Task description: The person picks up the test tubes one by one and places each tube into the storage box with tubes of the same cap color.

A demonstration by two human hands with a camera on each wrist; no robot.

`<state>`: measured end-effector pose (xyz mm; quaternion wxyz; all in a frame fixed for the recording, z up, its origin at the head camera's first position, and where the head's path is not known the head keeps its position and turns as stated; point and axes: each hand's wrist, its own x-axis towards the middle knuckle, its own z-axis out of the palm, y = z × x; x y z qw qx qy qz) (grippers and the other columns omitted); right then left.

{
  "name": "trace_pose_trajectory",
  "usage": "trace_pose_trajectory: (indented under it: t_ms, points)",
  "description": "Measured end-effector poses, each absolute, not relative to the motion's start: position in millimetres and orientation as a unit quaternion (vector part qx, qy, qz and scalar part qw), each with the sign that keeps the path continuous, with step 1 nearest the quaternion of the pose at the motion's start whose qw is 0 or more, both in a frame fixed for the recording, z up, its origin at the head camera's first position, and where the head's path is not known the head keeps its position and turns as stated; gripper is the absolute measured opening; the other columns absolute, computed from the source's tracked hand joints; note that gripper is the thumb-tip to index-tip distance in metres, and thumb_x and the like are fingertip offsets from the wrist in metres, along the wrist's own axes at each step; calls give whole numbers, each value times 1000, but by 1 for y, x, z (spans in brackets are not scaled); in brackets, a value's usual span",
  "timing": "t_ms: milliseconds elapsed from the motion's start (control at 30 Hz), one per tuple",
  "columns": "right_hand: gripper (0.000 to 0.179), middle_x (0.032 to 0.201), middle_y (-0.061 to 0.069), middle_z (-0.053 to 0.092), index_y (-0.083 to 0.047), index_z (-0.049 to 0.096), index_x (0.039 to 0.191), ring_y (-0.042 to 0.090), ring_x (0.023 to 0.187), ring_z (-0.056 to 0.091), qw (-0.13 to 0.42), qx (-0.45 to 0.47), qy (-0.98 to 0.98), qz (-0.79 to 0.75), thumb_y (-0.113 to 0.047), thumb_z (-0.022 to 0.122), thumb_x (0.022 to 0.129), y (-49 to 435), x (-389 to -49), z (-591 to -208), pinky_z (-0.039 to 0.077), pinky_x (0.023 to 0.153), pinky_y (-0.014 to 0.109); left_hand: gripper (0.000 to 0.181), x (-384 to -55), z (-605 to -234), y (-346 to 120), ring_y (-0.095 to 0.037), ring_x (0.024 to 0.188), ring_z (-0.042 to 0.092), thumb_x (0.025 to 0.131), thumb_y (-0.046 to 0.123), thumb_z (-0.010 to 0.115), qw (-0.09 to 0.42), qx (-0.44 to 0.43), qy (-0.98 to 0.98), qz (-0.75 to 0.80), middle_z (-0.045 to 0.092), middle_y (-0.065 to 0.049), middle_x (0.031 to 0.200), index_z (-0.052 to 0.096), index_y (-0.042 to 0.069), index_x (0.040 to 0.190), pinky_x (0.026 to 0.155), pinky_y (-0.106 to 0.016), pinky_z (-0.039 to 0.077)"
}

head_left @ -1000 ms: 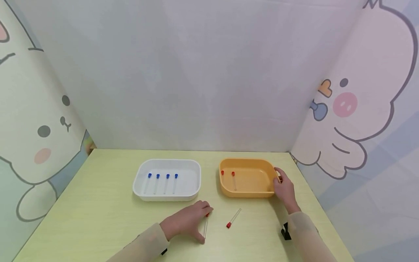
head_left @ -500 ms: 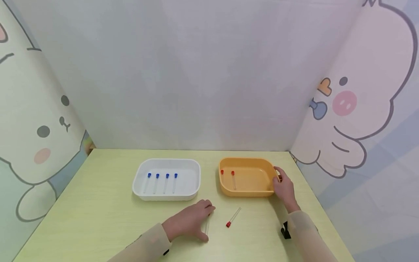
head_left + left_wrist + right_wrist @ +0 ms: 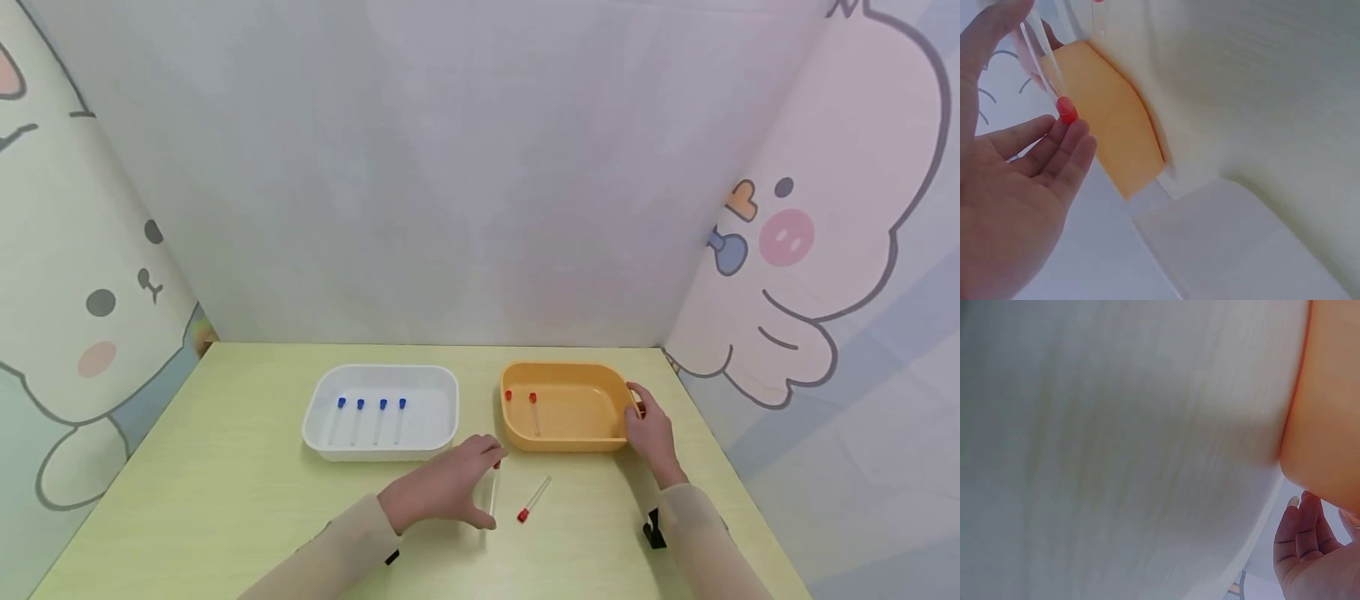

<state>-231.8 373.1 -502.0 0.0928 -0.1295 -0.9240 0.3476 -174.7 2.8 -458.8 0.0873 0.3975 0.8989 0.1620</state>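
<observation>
My left hand [image 3: 446, 485] holds a clear test tube [image 3: 493, 492] with a red cap between thumb and fingertips. In the left wrist view the red cap [image 3: 1067, 110] rests at the fingertips, the thumb at the tube's other end. Another red-capped test tube [image 3: 535, 498] lies on the table just right of this hand. My right hand [image 3: 654, 435] grips the right end of the orange tray [image 3: 573, 445], with the thumb at the front corner. Inside that tray, toward its left, lie two red-capped tubes [image 3: 536, 415].
A white tray [image 3: 380, 455] stands left of the orange one, with several blue-capped tubes [image 3: 378, 422] lying side by side in it. Both trays are on a pale yellow-green table [image 3: 225, 467]. Behind the table hangs a plain backdrop [image 3: 420, 183], with cartoon-printed cloth at both sides.
The left hand has picked the red-capped tube up off the table and moved it rightward and away, toward the orange tray. The right hand has stayed on the tray's end.
</observation>
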Motion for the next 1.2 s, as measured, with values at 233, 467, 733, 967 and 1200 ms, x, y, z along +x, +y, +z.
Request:
trace_pose_trajectory:
  t_ms: [233,467,733,967,1200]
  points:
    - [50,118,26,62,-11,44,153,33,97,59,90,-130,-923,350,-15,41,104,376,-231,-504,46,72,28,94,-180,-441,10,-18,135,53,75,48,90,79,392,901,169,53,-4,149,51,7,150,111,-28,50]
    - [50,118,27,62,-10,45,153,34,97,60,95,-129,-925,346,-15,42,103,375,-233,-505,45,73,28,97,-191,-426,17,-20,142,49,78,49,88,78,382,901,188,49,-6,156,45,9,155,113,-30,49]
    - [50,118,27,62,-10,44,153,33,97,59,91,-132,-924,347,-16,42,103,374,-234,-506,46,73,28,95,-205,-419,25,-21,142,49,81,49,86,63,386,896,209,48,-4,156,42,11,156,111,-30,51]
    - [49,117,26,62,-10,45,153,33,96,60,96,-129,-923,349,-15,43,104,374,-232,-504,45,72,28,93,-215,-413,35,-20,139,50,82,45,86,46,396,889,226,49,-5,153,43,7,155,111,-29,50]
    - [50,118,26,62,-11,45,153,33,95,60,96,-126,-922,353,-16,42,103,375,-233,-505,46,71,28,95,-228,-408,43,-23,142,49,82,48,85,45,391,887,241,46,-8,156,42,5,155,116,-34,48]
